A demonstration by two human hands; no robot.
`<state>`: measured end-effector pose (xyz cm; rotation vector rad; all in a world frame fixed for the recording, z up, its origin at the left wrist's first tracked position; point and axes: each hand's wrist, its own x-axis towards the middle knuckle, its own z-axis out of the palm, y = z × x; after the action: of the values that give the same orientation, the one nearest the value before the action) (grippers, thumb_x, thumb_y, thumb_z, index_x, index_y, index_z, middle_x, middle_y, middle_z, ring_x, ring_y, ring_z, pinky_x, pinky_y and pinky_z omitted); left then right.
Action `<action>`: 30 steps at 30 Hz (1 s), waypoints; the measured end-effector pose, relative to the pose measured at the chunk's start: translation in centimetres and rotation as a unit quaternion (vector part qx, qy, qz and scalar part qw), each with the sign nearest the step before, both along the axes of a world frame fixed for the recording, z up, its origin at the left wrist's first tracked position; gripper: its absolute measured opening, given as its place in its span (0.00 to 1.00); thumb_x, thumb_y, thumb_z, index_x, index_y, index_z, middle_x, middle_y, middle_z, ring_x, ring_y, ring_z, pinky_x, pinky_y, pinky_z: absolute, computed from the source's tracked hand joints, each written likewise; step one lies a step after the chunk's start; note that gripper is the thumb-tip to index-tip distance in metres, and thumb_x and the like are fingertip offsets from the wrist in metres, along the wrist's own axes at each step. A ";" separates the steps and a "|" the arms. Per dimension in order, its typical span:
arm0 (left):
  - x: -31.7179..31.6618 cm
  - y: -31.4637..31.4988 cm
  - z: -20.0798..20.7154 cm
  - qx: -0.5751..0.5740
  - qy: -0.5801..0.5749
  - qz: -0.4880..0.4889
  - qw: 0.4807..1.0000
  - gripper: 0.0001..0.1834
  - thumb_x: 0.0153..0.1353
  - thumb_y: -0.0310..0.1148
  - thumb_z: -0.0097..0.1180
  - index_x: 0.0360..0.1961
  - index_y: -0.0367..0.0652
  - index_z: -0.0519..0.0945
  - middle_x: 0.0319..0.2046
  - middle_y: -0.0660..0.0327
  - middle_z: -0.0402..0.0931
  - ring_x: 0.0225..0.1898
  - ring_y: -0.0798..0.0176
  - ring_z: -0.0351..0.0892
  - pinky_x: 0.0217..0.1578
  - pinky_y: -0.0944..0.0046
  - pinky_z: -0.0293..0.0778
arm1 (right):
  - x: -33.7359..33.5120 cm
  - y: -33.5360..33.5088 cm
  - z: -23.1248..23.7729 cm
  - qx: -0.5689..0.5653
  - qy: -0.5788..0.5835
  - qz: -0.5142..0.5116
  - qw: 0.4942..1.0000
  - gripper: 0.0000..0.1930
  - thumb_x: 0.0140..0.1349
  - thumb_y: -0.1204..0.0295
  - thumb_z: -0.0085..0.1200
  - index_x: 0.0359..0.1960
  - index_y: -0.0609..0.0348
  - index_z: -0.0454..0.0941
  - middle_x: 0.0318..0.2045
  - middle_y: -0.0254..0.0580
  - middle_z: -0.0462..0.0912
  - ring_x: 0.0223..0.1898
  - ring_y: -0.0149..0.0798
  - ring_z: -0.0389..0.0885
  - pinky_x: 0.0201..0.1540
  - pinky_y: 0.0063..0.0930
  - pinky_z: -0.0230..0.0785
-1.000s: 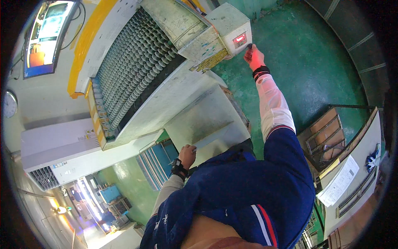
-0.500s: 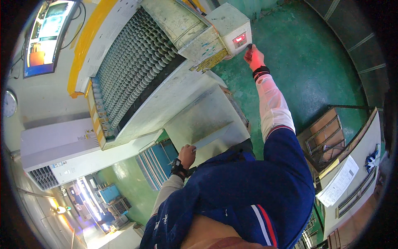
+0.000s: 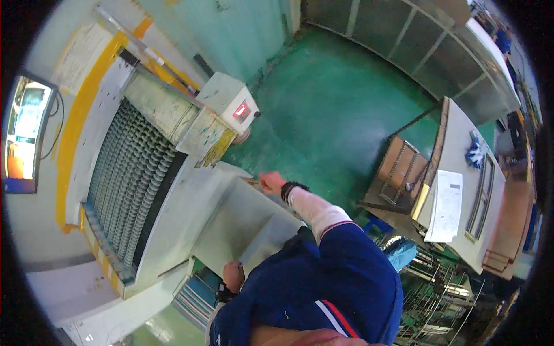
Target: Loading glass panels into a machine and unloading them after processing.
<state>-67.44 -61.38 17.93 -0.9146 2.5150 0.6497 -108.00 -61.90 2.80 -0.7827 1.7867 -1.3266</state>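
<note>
My right hand [image 3: 271, 183], with a dark band at the wrist, hovers by the far corner of a grey metal sheet surface [image 3: 222, 230]. Its fingers are curled in and nothing shows in them. Lower down, my left hand [image 3: 234, 277] is closed at the near edge of that surface, a black watch [image 3: 222, 293] on its wrist; whatever its fingers hold is hidden. Beyond the right hand, a white control box [image 3: 222, 101] with a lit red display [image 3: 241, 111] and a dark knob [image 3: 257, 115] sits on the end of a roller machine.
Rows of grey rollers [image 3: 130, 184] fill the machine on the left, below a wall screen [image 3: 26, 135]. At right, a table [image 3: 461, 213] carries papers [image 3: 445, 205] and a blue-white glove [image 3: 475, 151]. Metal racks [image 3: 438, 294] stand below it. Green floor [image 3: 334, 104] extends between.
My right hand has left the control box's knob and drawn back toward me, over the metal surface's corner. The view has swung right; my left hand stays by the surface's near edge.
</note>
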 end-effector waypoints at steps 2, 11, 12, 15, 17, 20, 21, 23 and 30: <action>0.7 -0.2 -0.4 -0.021 0.010 -0.003 1.000 0.11 0.55 0.31 0.48 0.34 0.40 0.80 0.31 0.49 0.77 0.35 0.43 0.75 0.37 0.48 0.71 | 3.2 2.6 1.2 0.111 -0.325 -0.079 0.936 0.16 0.59 0.61 0.54 0.19 0.58 0.71 0.15 0.36 0.72 0.12 0.32 0.67 0.14 0.29 0.59; 0.9 -1.1 -0.5 -0.049 -0.003 0.003 0.999 0.13 0.55 0.31 0.48 0.36 0.36 0.79 0.32 0.46 0.76 0.37 0.42 0.75 0.38 0.47 0.70 | 8.6 8.0 7.4 0.138 -0.004 -0.092 0.986 0.19 0.54 0.56 0.57 0.25 0.63 0.76 0.23 0.48 0.80 0.26 0.47 0.79 0.28 0.40 0.69; 1.7 -1.5 -1.5 -0.058 0.019 0.007 0.998 0.13 0.55 0.31 0.48 0.37 0.36 0.79 0.33 0.44 0.76 0.37 0.40 0.74 0.38 0.47 0.70 | 9.4 7.6 9.3 0.116 0.059 -0.077 0.989 0.19 0.53 0.54 0.57 0.26 0.62 0.76 0.25 0.50 0.80 0.30 0.50 0.79 0.32 0.41 0.70; 2.1 -1.9 -2.4 -0.025 0.061 -0.001 0.998 0.14 0.56 0.32 0.47 0.38 0.34 0.78 0.34 0.42 0.75 0.38 0.39 0.74 0.39 0.47 0.70 | 12.6 6.3 13.3 -0.022 0.251 -0.036 0.967 0.21 0.48 0.51 0.59 0.28 0.59 0.77 0.31 0.50 0.78 0.36 0.52 0.76 0.41 0.41 0.69; 2.0 -1.8 -2.1 -0.015 0.069 -0.008 0.997 0.14 0.57 0.32 0.47 0.39 0.35 0.78 0.34 0.42 0.75 0.38 0.39 0.74 0.39 0.46 0.70 | 15.5 5.3 15.4 -0.027 0.317 0.010 0.948 0.21 0.49 0.52 0.59 0.30 0.59 0.77 0.32 0.49 0.77 0.38 0.51 0.75 0.41 0.41 0.68; 1.9 -1.6 -1.7 0.000 0.089 -0.012 0.996 0.14 0.58 0.33 0.46 0.39 0.35 0.78 0.34 0.42 0.76 0.38 0.38 0.74 0.39 0.45 0.69 | 20.3 5.2 17.0 -0.048 0.442 0.099 0.890 0.21 0.48 0.53 0.60 0.32 0.58 0.77 0.33 0.46 0.76 0.39 0.48 0.74 0.40 0.40 0.68; 2.1 -1.6 -1.7 0.006 0.101 -0.009 0.995 0.14 0.58 0.33 0.46 0.39 0.36 0.78 0.35 0.43 0.76 0.37 0.38 0.74 0.38 0.45 0.69 | 21.8 5.3 17.3 -0.063 0.499 0.141 0.853 0.21 0.47 0.53 0.61 0.33 0.58 0.77 0.33 0.46 0.76 0.39 0.47 0.74 0.40 0.40 0.67; 3.3 -2.2 -4.8 -0.023 0.138 -0.041 0.989 0.13 0.58 0.33 0.47 0.38 0.37 0.78 0.34 0.43 0.76 0.37 0.38 0.74 0.37 0.45 0.70 | 24.3 6.1 18.2 -0.038 0.486 0.197 0.851 0.20 0.46 0.53 0.62 0.32 0.57 0.78 0.33 0.44 0.77 0.39 0.46 0.76 0.39 0.40 0.68; 3.8 -0.8 -2.3 -0.003 0.198 0.005 0.980 0.09 0.56 0.32 0.49 0.34 0.41 0.78 0.30 0.46 0.76 0.35 0.42 0.76 0.33 0.47 0.71 | 29.6 6.5 11.9 0.080 0.507 0.350 0.783 0.07 0.41 0.65 0.61 0.22 0.52 0.81 0.22 0.37 0.82 0.30 0.45 0.82 0.32 0.40 0.71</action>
<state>-63.65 -62.19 15.67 -0.8708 2.8597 0.9036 -78.38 -55.39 14.74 -2.0637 1.9429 -0.1781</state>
